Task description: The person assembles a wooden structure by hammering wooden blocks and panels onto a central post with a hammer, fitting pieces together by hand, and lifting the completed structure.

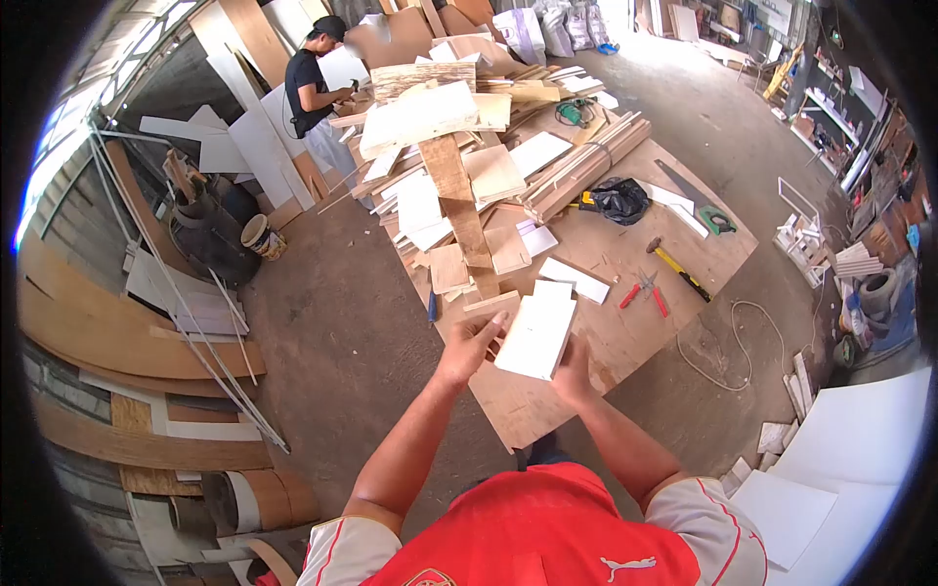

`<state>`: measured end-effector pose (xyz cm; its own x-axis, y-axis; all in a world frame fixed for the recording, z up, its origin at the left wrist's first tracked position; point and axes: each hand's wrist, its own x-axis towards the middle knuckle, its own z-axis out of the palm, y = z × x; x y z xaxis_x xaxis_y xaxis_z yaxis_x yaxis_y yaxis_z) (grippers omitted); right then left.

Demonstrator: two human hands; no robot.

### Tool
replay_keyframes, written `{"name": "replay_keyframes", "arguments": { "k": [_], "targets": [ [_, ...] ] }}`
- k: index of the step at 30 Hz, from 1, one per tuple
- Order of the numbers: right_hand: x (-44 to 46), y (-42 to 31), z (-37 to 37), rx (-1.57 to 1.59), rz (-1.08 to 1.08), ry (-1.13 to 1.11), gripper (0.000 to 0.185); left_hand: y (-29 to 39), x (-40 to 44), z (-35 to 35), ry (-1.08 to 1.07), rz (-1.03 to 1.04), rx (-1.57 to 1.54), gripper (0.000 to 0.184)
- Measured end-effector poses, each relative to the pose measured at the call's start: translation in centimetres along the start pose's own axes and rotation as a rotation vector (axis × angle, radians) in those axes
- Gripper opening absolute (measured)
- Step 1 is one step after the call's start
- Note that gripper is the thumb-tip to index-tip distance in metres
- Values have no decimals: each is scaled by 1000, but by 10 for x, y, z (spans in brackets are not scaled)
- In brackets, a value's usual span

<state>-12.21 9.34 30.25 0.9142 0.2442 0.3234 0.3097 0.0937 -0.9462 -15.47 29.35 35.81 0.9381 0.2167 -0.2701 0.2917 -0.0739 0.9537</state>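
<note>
A small stack of white board pieces (532,332) is held over the near part of the worktable, the top faces toward me. My right hand (574,369) grips its right edge, the fingers partly hidden behind it. At the left edge, my left hand (473,348) has its thumb raised and its fingers curled against the boards. Just beyond that thumb lies a narrow wood strip (491,304). Behind the stack, another white piece (576,279) rests on the table.
On the plywood worktable (528,396) are red-handled pliers (645,291), a hammer (679,270), a handsaw (696,198), a black plastic bag (619,200) and piled wood offcuts (415,119). Another person (313,83) stands at the far left. A cord (733,361) lies on the floor at right.
</note>
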Motion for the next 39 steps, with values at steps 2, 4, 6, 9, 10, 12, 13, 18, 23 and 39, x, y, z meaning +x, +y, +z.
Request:
{"name": "replay_keyframes", "arguments": {
  "k": [2, 4, 6, 9, 10, 12, 13, 18, 23, 39],
  "targets": [
    [9, 0, 1, 14, 61, 83, 25, -3, 18, -17, 83, 58, -19, 42],
    [17, 13, -1, -173, -39, 75, 25, -5, 40, -38, 194, 93, -78, 40],
    [28, 20, 6, -236, -94, 95, 26, 1, 59, -59, 285, 122, -70, 38],
    [43, 28, 30, -176, -109, 170, 25, 6, 87, -85, 313, 188, -64, 36],
    [48, 33, 39, -173, -121, 191, 25, 3, 99, -92, 296, 247, -70, 37],
    [53, 58, 63, -172, -63, 256, 26, -4, 120, -108, 185, 316, -46, 46],
    [57, 58, 78, -140, -84, 305, 25, -3, 127, -112, 136, 334, -37, 48],
    [100, 71, 152, -42, -144, 551, 25, -11, 165, -133, -189, 410, 28, 65],
    [128, 106, 194, -216, -165, 770, 24, -46, 196, -145, -341, 456, -205, 61],
    [147, 130, 223, 67, -100, 837, 45, -51, 249, -158, -689, 401, -238, 57]
  ]
}}
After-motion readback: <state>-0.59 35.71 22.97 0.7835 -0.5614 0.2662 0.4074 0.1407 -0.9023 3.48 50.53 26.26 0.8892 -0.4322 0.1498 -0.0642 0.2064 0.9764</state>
